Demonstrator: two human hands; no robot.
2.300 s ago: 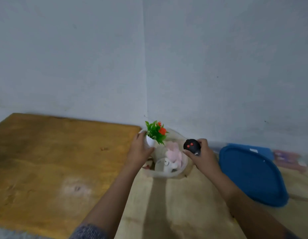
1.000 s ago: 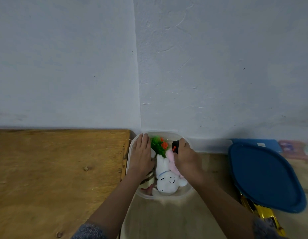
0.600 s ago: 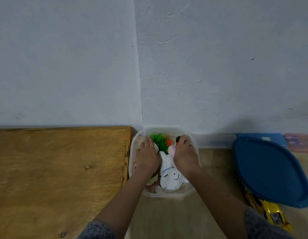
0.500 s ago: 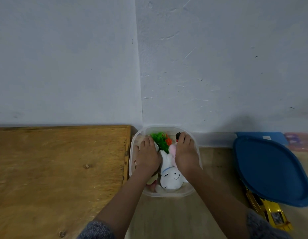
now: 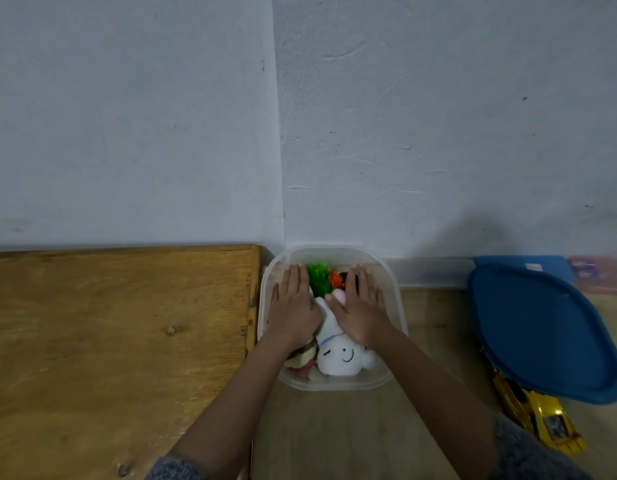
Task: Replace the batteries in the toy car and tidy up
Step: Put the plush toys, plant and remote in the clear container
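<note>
A clear plastic tub [image 5: 397, 306] stands against the wall corner. Inside lie a white plush toy with a smiling face [image 5: 340, 355], a small green plant with orange flowers [image 5: 319, 280] and a black remote with red buttons [image 5: 343, 275], mostly hidden. My left hand [image 5: 293, 306] and my right hand [image 5: 360, 308] lie flat, palms down, on the tub's contents with fingers apart. A yellow toy car [image 5: 539, 415] lies at the lower right, partly under a blue lid [image 5: 542, 327].
A darker wooden tabletop [image 5: 120, 341] adjoins the tub on the left, and a lighter wooden surface [image 5: 334, 434] lies under it. A blue box [image 5: 521, 266] and a pink packet [image 5: 598, 271] sit by the wall behind the lid.
My right hand has let go of the black remote in the tub. Both hands have flattened onto the toys, and the view has tipped down over the tub.
</note>
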